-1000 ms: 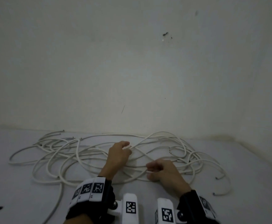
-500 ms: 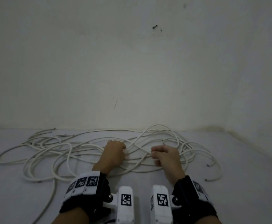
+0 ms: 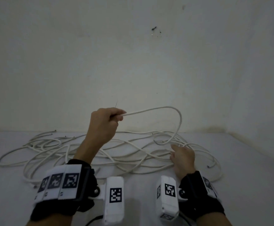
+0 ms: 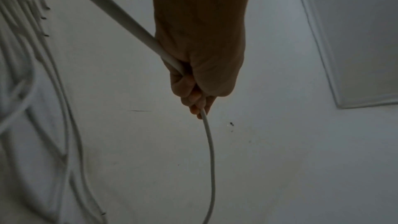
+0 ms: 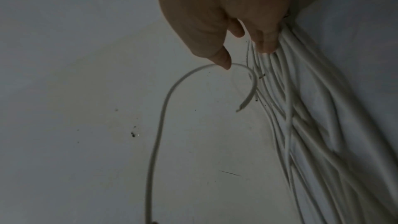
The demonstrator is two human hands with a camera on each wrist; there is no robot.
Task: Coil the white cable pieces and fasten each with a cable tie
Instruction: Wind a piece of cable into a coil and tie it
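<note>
Here the left hand (image 3: 104, 123) is raised above the surface, its grip clenched round one white cable piece (image 3: 159, 108). That piece arcs out to the right from the fist, bends down, and ends in a free tip just beyond the right hand (image 3: 183, 156). In the left wrist view the same cable runs through the fist and hangs below it. The right hand rests low on the tangle of white cables (image 3: 124, 154), fingers loosely extended and holding nothing, fingertips (image 5: 266, 47) pressing on several strands. The tangle sprawls across the pale floor (image 3: 247, 185) in overlapping loops, cut ends poking out at left and right, reaching almost to the off-white wall (image 3: 133, 62) behind. A dark mark (image 3: 154, 28) shows high on the wall. Both wrists wear black bands with white marker blocks (image 3: 115, 195).
</note>
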